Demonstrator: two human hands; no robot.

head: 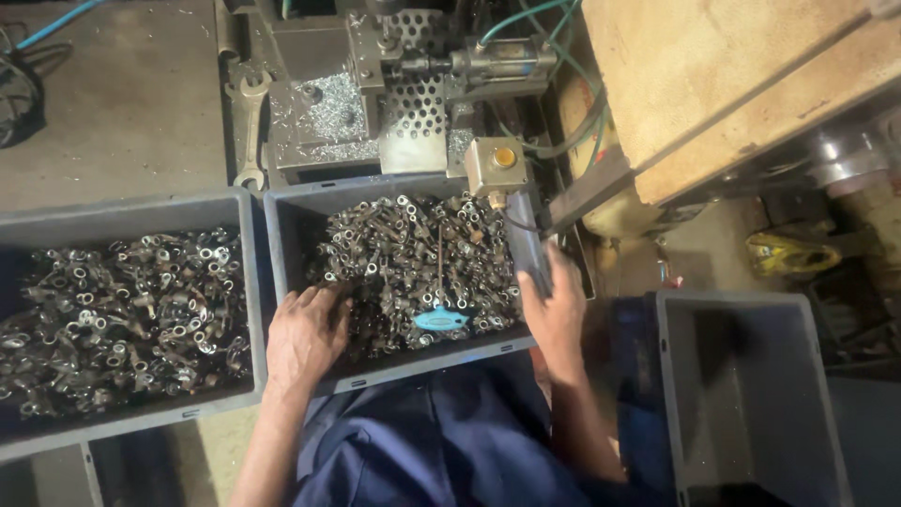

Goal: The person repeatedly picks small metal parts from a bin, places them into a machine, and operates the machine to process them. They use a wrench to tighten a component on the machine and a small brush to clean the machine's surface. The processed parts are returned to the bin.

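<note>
While left hand (pixel 305 338) rests on fittings (pixel 413 253), right hand (pixel 554 310) grips crate rim (pixel 527 246)

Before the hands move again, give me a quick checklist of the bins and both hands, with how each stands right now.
1. Left hand on the metal parts in the middle bin: ok, it lies palm down on the heap.
2. Right hand on that bin's right wall: ok, fingers wrapped over the rim.
3. Blue-handled tool free of both hands: ok, it lies on the parts between them.
4. Left bin filled with parts: ok.
5. Right bin empty: cannot tell, its bottom is dark.
6. Left hand holding a part: cannot tell, the palm hides it.
</note>
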